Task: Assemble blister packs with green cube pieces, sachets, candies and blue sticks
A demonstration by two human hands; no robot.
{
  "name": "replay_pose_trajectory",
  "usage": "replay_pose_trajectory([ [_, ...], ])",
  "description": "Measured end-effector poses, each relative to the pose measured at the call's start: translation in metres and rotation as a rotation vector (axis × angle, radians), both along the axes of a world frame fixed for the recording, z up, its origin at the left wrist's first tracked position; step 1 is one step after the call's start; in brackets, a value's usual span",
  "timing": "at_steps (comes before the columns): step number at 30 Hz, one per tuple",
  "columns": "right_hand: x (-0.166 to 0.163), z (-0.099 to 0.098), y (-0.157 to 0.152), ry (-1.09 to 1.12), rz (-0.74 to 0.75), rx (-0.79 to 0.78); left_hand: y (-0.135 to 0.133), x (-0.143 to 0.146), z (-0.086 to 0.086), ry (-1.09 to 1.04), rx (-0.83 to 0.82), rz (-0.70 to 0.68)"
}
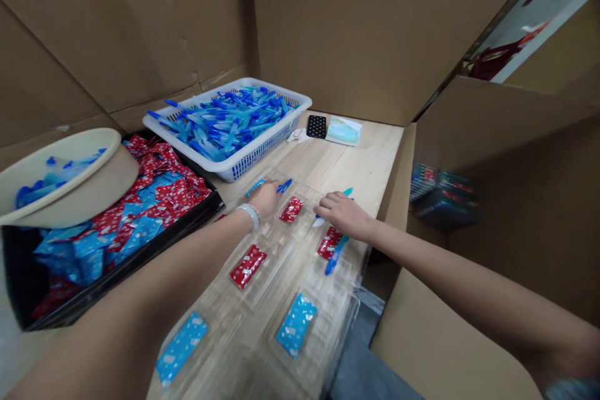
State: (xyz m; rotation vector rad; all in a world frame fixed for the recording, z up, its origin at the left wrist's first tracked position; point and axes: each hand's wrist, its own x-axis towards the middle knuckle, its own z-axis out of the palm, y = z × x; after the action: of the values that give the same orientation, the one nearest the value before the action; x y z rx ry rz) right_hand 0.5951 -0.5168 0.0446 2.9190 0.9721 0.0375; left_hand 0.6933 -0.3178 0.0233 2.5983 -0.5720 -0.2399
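Observation:
My left hand (265, 198) is closed on blue plastic toothbrushes (284, 185) at the far end of a clear plastic blister tray (262, 300) lying on the wooden table. My right hand (341, 212) is closed on a teal and white toothbrush (347, 192) at the tray's right side. Another blue toothbrush (335, 255) lies in the tray below that hand. Red sachets (247, 265) and blue sachets (296, 323) sit in the tray's pockets.
A white basket (262, 153) full of blue toothbrushes stands behind the tray. A black bin (28, 300) of red and blue sachets and a beige bowl (89, 190) are at left. Cardboard walls surround the table. A small black object (316, 126) and a tissue pack (344, 130) lie at the back.

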Motion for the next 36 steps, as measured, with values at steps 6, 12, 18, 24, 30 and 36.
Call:
replay_pose_trajectory([
  [6, -0.073, 0.011, -0.016, 0.186, -0.288, 0.056, 0.043, -0.011, 0.045, 0.554, -0.444, 0.269],
  [12, -0.118, -0.016, 0.001, 0.252, -0.714, 0.133, 0.084, -0.060, 0.067, 1.136, -0.776, 0.420],
  [18, -0.102, -0.012, 0.011, 0.314, -0.884, 0.293, 0.111, -0.079, 0.061, 0.834, -0.539, 0.458],
  [24, -0.096, 0.002, 0.014, 0.204, -0.969, 0.557, 0.113, -0.086, 0.034, 0.082, 0.074, 0.091],
  [30, -0.058, 0.008, 0.030, 0.106, -1.011, 0.720, 0.092, -0.100, 0.005, -0.178, 0.410, 0.010],
  [36, -0.016, -0.013, 0.056, 0.156, -1.071, 0.472, 0.101, -0.097, 0.004, -0.222, 0.434, -0.020],
])
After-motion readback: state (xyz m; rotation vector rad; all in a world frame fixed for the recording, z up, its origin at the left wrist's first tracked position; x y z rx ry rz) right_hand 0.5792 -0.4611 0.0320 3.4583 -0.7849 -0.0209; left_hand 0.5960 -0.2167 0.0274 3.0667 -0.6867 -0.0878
